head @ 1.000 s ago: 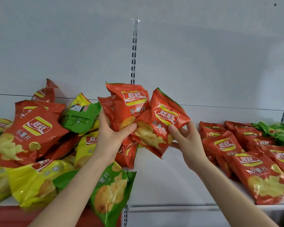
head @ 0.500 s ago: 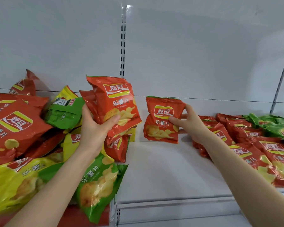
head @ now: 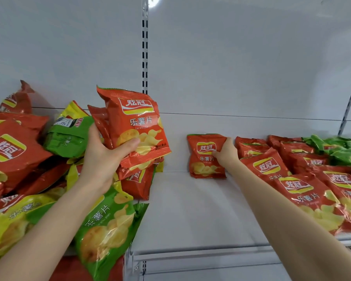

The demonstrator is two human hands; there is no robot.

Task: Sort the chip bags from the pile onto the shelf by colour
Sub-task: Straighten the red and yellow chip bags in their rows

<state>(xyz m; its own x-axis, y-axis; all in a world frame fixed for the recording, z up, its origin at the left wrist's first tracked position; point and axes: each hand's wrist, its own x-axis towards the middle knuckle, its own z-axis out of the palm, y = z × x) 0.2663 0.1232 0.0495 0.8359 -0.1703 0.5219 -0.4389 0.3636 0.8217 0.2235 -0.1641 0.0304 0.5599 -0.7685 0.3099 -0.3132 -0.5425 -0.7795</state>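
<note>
My left hand (head: pixel 101 159) grips a red chip bag (head: pixel 136 126) held up above the mixed pile (head: pixel 39 163) of red, green and yellow bags at the left; a second red bag shows behind it in the same grip. My right hand (head: pixel 226 153) pinches a small red bag (head: pixel 203 157) that stands upright against the shelf's back wall, its bottom edge on the white shelf (head: pixel 190 209). Just right of it lies the group of sorted red bags (head: pixel 296 179), with green bags (head: pixel 340 149) at the far right.
A slotted upright (head: pixel 144 57) runs down the back wall between the two shelf sections. A large green bag (head: pixel 107 226) hangs over the front edge by my left forearm. Bare white shelf lies between the pile and the red group.
My right hand has carried the small red bag away from the left hand, rightwards and back, until it stands against the back wall beside the red group. The left hand keeps its bags raised.
</note>
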